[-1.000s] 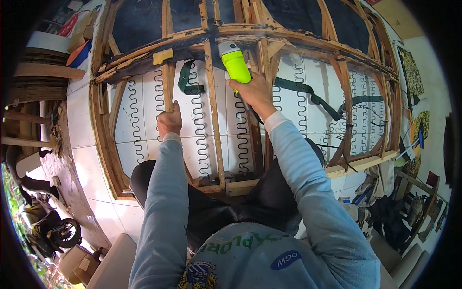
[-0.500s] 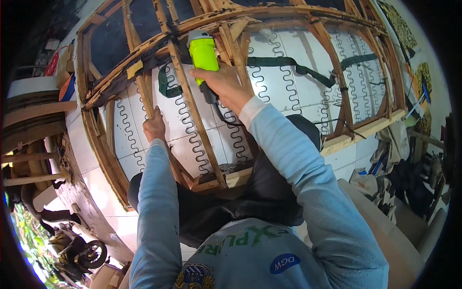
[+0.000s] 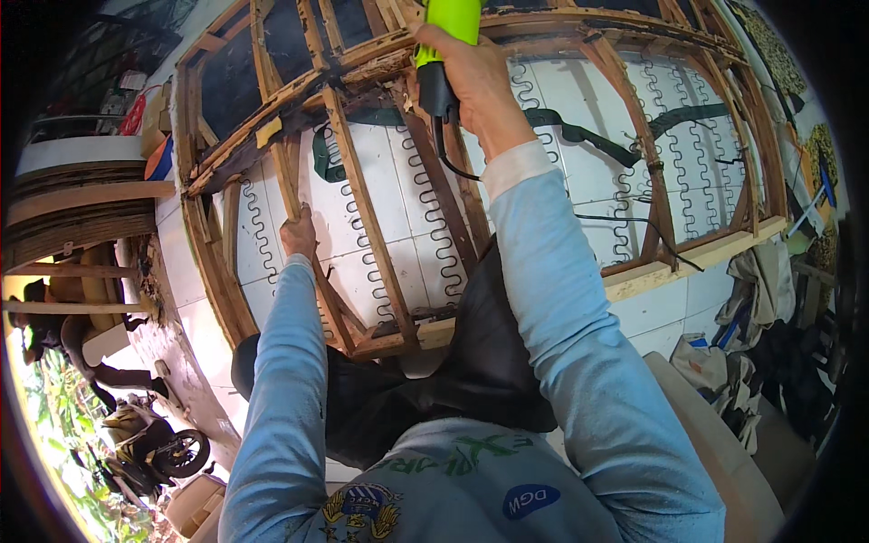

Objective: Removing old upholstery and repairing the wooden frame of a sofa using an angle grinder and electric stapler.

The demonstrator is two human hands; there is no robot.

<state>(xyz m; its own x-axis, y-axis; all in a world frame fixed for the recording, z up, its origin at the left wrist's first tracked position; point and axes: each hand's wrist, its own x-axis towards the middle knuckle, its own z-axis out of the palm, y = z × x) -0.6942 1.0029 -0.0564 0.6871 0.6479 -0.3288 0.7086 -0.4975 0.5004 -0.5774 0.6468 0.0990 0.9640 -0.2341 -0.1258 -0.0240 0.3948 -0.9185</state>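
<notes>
A lime-green corded power tool (image 3: 453, 23) with a black rear end is gripped in my right hand (image 3: 487, 86), above the far rail of a bare wooden sofa frame (image 3: 210, 271). Its front end lies past the picture's top edge, so what it touches is hidden. My left hand (image 3: 299, 233) is closed round a wooden slat (image 3: 285, 176) on the left side of the frame. To the right of that hand runs a second slat (image 3: 367, 213). Wavy metal springs (image 3: 441, 244) and dark green webbing straps (image 3: 597, 145) show between the wooden members.
My dark-trousered legs straddle the frame's near rail (image 3: 647, 276). The tool's black cord (image 3: 450, 163) hangs down beside my right wrist. White floor tiles (image 3: 579, 86) lie under the frame. Stacked curved boards (image 3: 81, 213) and a motorcycle (image 3: 149, 439) are at left; fabric pieces (image 3: 756, 290) lie at right.
My right hand has moved the power tool away from me and to the right, partly out of the picture. My left hand keeps its grip on the slat; the view has shifted slightly.
</notes>
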